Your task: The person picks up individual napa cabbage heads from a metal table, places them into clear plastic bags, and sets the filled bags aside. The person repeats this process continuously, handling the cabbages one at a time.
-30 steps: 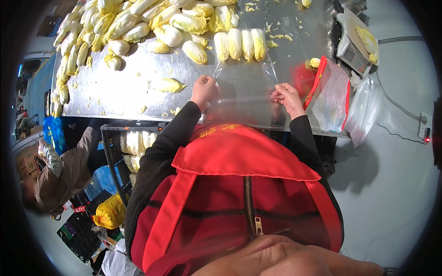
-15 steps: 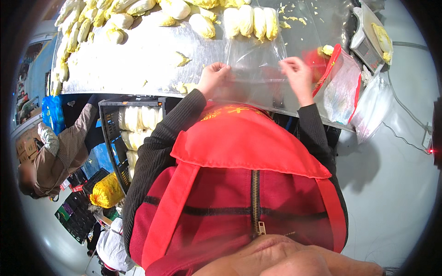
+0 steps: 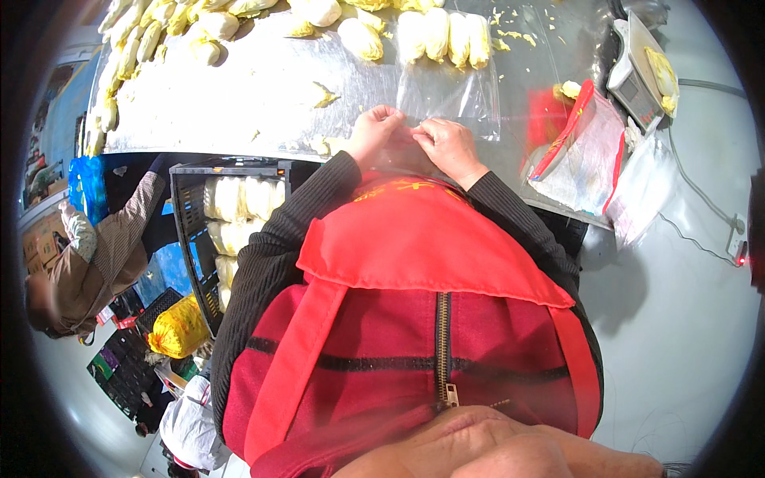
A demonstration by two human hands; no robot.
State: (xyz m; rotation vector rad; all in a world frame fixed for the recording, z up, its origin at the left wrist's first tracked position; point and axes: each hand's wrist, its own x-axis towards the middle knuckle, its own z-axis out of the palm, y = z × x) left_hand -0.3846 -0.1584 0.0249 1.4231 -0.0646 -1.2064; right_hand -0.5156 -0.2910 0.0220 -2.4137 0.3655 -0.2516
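Note:
A clear plastic bag [image 3: 446, 92] lies on the metal table, with several small pale napa cabbages [image 3: 458, 40] side by side at its far end. My left hand [image 3: 373, 134] is closed in a pinch at the bag's near left corner. Beside it, my right hand [image 3: 451, 148] pinches the near edge of the same bag, thumb and forefinger together. The two sets of fingertips almost meet; the fold of film between them is hard to make out.
More cabbages [image 3: 209, 28] are heaped at the far left of the table [image 3: 223, 111], and leaf scraps lie about. A scale [image 3: 637, 80] holding a cabbage stands at right, near a red-edged plastic sack [image 3: 586, 155]. Below the table, a black crate [image 3: 191, 239] holds packed cabbages. A person [image 3: 96, 263] is at left.
My right hand has moved left from the bag's right side to beside my left hand. The left hand has stayed nearly in place. The view has shifted slightly.

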